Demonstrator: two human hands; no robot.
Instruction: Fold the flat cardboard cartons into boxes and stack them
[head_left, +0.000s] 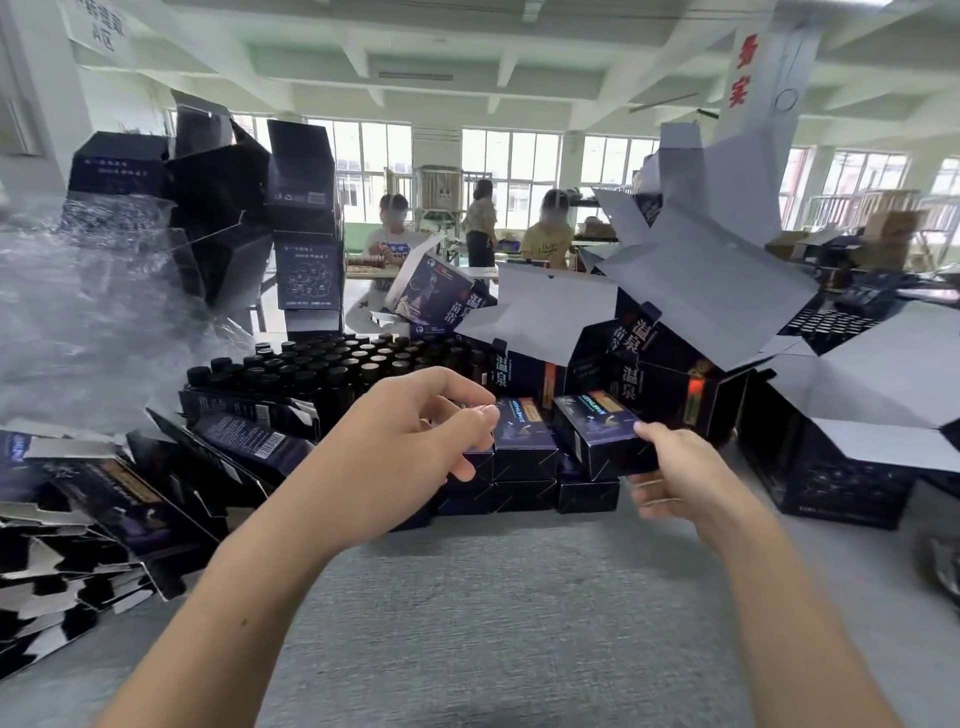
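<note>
Fingers of the right hand curl under a small box, with the thumb pressed on its top near corner. The box is gripped and held tilted, just above the right end of a stack of small boxes. The held box is folded and closed, dark blue-black with a bright printed label on top. The left hand hangs just in front of the stack's left end, its fingers loosely curved and holding nothing. Whether a fingertip touches the stack I cannot tell. The stack sits on a grey tabletop, with closed boxes side by side in at least two layers.

Behind the left hand, a shallow carton holds many dark bottles with black caps, standing upright in tight rows. To the right of the stack and behind it stand large cartons, dark outside, with pale flaps raised open. What is inside them is hidden. At the left edge of the tabletop lies a sprawling heap of flat cartons, not yet folded. Above the heap is crumpled clear plastic wrap, and beyond that a tall pile of boxes. Three people are far across the room, blurred.
</note>
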